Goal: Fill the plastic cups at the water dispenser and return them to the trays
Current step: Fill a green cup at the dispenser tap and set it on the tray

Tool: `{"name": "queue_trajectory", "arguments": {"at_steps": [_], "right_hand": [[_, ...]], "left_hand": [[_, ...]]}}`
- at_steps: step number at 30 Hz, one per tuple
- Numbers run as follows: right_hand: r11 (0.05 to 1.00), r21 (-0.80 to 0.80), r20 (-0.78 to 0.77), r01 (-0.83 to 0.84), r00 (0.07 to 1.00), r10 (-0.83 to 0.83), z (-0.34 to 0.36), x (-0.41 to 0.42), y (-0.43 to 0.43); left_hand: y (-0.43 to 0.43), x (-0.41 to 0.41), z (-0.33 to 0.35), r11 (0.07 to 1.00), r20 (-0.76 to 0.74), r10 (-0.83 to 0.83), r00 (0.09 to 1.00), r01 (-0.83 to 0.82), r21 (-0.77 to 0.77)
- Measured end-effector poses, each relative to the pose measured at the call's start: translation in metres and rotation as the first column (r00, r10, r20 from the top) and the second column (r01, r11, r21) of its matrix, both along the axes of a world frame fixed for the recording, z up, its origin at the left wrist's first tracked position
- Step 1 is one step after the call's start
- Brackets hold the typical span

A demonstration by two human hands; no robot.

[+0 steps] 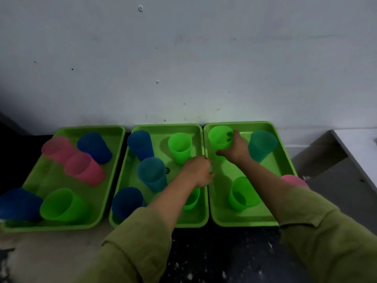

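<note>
A pale wall (pixel 183 58) rises behind the dark speckled worktop (pixel 224 252). Along the worktop's far edge we see three green trays side by side, rims nearly touching: the left tray (pixel 51 227), the middle tray (pixel 163 126) and the right tray (pixel 244 222). Our olive sleeves (pixel 138 248) reach in from the near edge.

The left tray carries two pink cups (pixel 83 168) near its centre, a blue cup (pixel 94 147) toward its far edge, a green cup (pixel 63 205) by its near edge and a dark blue cup (pixel 18 203) at its near left corner. The middle tray holds a far blue cup (pixel 139 144) at its far left corner, an upright green cup (pixel 180 147) toward its far right, a teal-blue cup (pixel 152 172) at its centre, a near blue cup (pixel 126 203) at its near left corner and a half-hidden green cup (pixel 192 199) under our left forearm. On the right tray stand a teal cup (pixel 262 145) at the far right corner and a near green cup (pixel 242 194) toward the near edge. A lone pink cup (pixel 293 179) shows just outside that tray's right edge.

Our right hand (pixel 236 149) pinches the held green cup (pixel 219 137) at the right tray's far left corner, fingers inside the rim, thumb outside. Our left hand (pixel 199 171) lies at the middle tray's right rim with its fingers curled down. We cannot tell whether it grips anything, or whether any cup holds water.
</note>
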State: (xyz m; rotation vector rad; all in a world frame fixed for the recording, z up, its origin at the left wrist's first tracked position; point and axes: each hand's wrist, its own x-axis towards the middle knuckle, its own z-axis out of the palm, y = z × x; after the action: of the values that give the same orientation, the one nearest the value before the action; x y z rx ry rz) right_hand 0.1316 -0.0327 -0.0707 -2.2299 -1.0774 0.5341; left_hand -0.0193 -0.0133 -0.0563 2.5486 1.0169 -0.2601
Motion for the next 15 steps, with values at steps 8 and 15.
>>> {"name": "queue_trajectory", "arguments": {"at_steps": [8,15], "right_hand": [[1.0,-0.014,-0.059,-0.002,0.998,0.001,-0.013,0.011,0.007],[0.996,-0.084,-0.109,0.033,0.993,-0.042,-0.011,0.013,-0.002]], "left_hand": [[-0.002,0.003,-0.006,0.999,-0.014,0.03,0.999,-0.031,-0.037],[-0.006,0.002,-0.007,0.999,-0.017,0.042,0.999,-0.042,-0.017]]}}
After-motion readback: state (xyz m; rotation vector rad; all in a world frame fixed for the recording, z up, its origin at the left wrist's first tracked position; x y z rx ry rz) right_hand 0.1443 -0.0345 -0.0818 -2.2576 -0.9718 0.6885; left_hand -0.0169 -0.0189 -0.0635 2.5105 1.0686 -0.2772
